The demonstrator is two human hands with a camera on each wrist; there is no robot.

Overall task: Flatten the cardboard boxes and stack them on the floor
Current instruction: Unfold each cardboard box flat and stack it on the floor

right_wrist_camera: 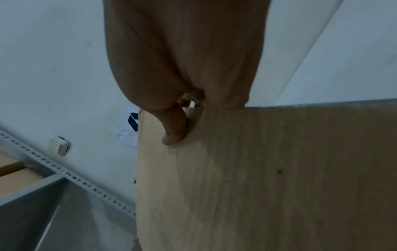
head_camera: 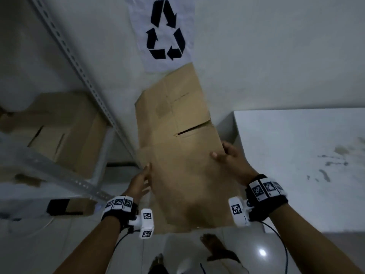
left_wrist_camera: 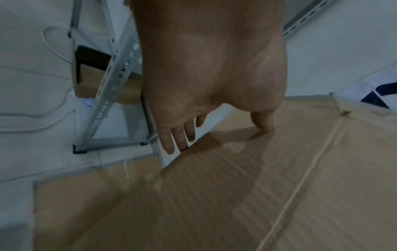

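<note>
A flattened cardboard box (head_camera: 177, 147) is held up off the floor (head_camera: 59, 244) between both hands, tilted toward the wall under a paper recycling sign (head_camera: 164, 32). The right hand (head_camera: 230, 157) is clamped on the box's right edge, thumb pressed on the front face and the other fingers wrapped behind. The left hand (head_camera: 140, 182) is laid against the left edge, with the thumb set on the face and the fingers (left_wrist_camera: 169, 135) hanging fairly straight past the edge, so more of a brace than a real grip. More brown cardboard (left_wrist_camera: 75, 195) can be seen lying flat on the floor below. Another box (head_camera: 65, 129) is parked on the metal shelf (head_camera: 83, 76) to the left, and a white table (head_camera: 296, 155) is seen to the right.
</note>
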